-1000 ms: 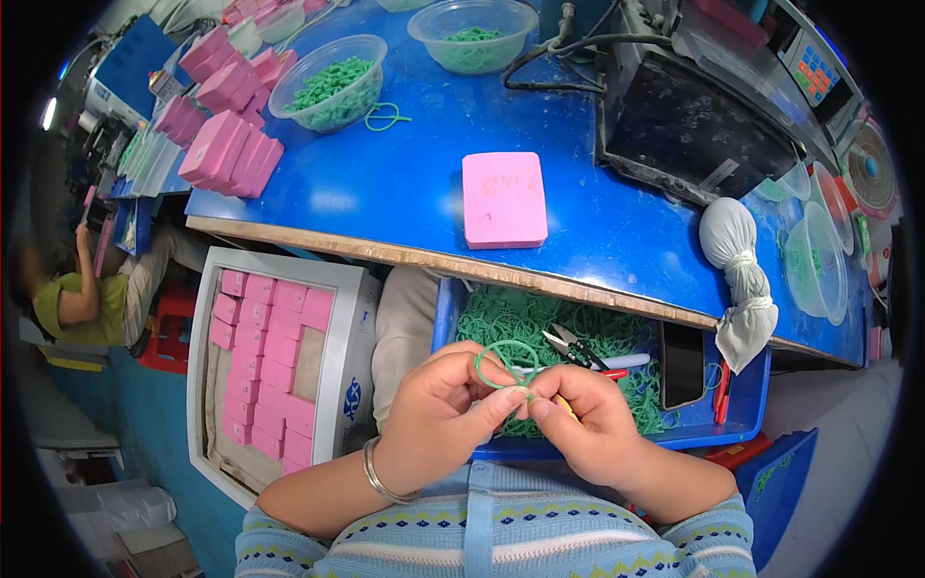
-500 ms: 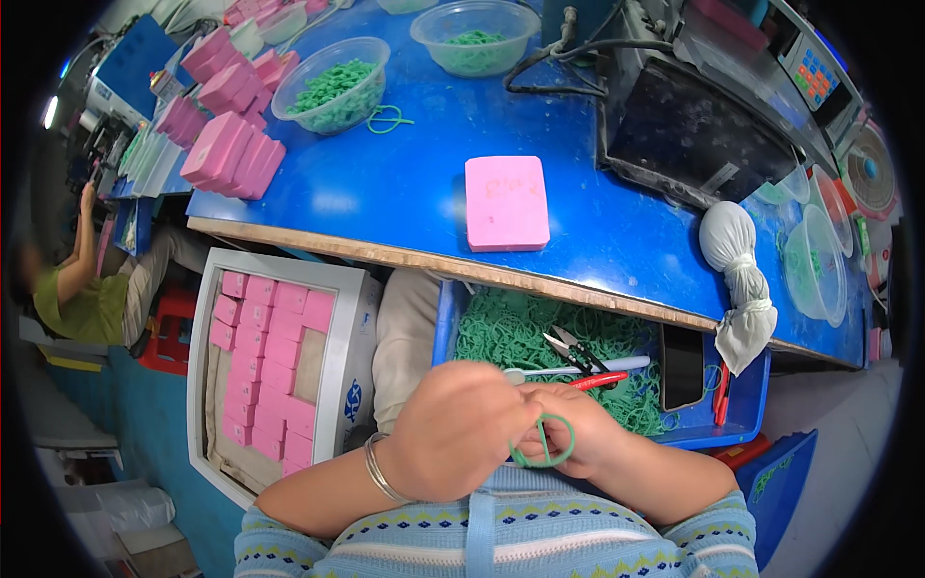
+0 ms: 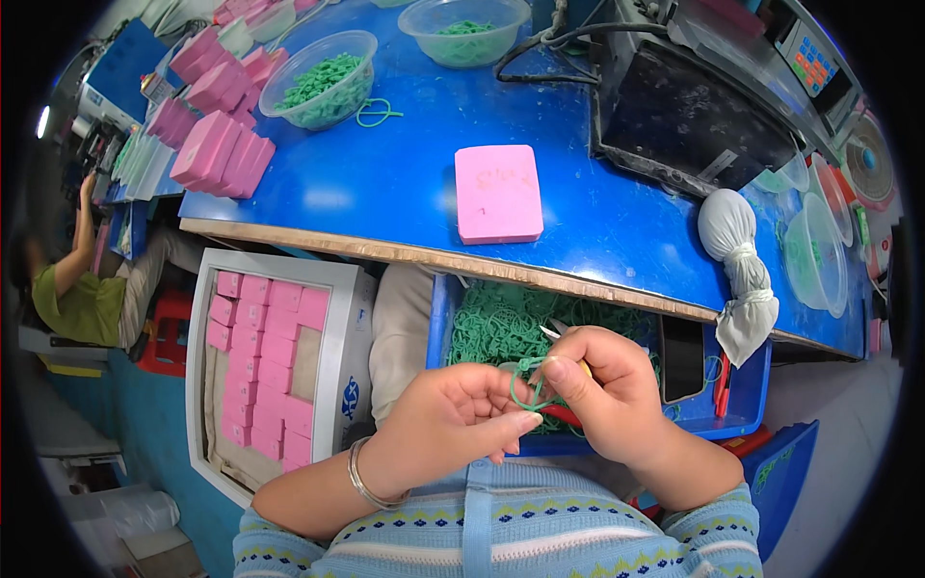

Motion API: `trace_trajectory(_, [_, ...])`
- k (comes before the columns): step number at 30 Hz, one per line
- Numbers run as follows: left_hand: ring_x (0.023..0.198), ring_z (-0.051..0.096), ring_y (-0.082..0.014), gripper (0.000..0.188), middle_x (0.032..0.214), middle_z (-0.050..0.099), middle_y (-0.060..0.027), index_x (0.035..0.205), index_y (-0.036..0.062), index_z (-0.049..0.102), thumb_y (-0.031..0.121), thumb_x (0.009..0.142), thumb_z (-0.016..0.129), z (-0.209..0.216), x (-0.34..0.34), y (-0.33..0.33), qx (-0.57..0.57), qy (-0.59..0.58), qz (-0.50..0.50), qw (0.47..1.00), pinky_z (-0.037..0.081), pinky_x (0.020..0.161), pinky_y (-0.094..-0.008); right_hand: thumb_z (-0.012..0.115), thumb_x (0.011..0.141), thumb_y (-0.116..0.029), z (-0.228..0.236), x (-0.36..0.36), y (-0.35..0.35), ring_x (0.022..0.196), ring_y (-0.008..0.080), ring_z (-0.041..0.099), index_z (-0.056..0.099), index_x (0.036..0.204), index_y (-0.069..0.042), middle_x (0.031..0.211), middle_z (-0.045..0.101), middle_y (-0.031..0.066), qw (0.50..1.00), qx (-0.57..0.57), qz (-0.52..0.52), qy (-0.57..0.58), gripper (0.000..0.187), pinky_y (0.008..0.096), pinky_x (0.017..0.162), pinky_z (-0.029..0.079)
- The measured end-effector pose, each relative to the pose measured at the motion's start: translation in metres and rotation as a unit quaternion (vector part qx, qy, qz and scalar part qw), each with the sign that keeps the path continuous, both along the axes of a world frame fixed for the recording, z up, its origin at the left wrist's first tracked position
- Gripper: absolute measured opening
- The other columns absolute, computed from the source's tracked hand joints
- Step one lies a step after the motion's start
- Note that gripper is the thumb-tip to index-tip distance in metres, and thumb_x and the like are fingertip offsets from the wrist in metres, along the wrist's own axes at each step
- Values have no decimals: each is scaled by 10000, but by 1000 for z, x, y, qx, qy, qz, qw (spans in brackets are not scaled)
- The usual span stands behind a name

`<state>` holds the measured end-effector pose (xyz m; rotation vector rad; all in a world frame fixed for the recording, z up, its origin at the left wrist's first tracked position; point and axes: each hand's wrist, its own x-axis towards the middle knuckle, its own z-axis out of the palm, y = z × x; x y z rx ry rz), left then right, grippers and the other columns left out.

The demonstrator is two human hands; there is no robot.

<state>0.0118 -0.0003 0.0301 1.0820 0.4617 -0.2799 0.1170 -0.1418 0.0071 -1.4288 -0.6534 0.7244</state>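
The right hand (image 3: 614, 393) pinches a thin green looped cord (image 3: 527, 365), left hand (image 3: 455, 422) half-open beside it! Looks like knotting; tightening would call for both hands.

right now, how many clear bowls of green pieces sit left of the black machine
2 visible: one bowl right of the stacked pink blocks, a second bowl farther right. More may be hidden, cut off above.

A blue desk (image 3: 385, 193) with a wooden edge spans the scene. At left, a red stool (image 3: 170, 337) stands on blue-green floor (image 3: 154, 414); farther back, a white light (image 3: 42, 121) glows.
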Motion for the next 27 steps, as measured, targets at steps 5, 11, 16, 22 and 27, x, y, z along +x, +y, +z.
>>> trace_trajectory(5, [666, 571, -77, 112, 785, 573, -55, 912, -18, 601, 35, 813, 591, -8, -4, -1, 57, -85, -13, 995, 467, 540, -180, 521, 877, -143, 1, -1, 3, 584, 89, 441, 570, 797, -16, 648, 523, 18, 982, 58, 34, 177, 158, 229, 534, 352])
trace_trajectory(11, [683, 571, -76, 112, 797, 577, -63, 909, -19, 603, 45, 818, 588, -12, -4, 0, 83, -123, -23, 989, 473, 558, -188, 511, 890, -159, -10, 9, -3, 648, 71, 481, 552, 809, -8, 716, 556, 33, 892, 99, 117, 426, 176, 211, 574, 393])
trace_trajectory(16, [673, 566, -77, 123, 791, 586, -68, 925, -25, 598, 46, 829, 572, -10, -5, -2, 62, -59, 14, 996, 473, 569, -189, 535, 872, -114, 3, 2, -1, 682, 63, 495, 538, 829, -7, 742, 553, 26, 974, 77, 19, 214, 115, 213, 614, 417])
trace_trajectory(22, [648, 566, -84, 126, 762, 590, -76, 895, -34, 608, 68, 847, 548, -12, -6, 1, 105, -124, 29, 986, 471, 571, -194, 555, 858, -97, -1, -1, -5, 701, 63, 503, 530, 829, -11, 754, 554, 19, 987, 83, 11, 139, 94, 215, 644, 429])
trace_trajectory(27, [652, 572, -91, 130, 752, 586, -80, 855, -43, 615, 67, 846, 547, -10, -6, 2, 124, -130, 7, 984, 471, 559, -201, 554, 858, -96, -2, -1, -5, 702, 57, 487, 532, 818, -15, 760, 543, 13, 965, 107, 9, 239, 93, 210, 640, 415])
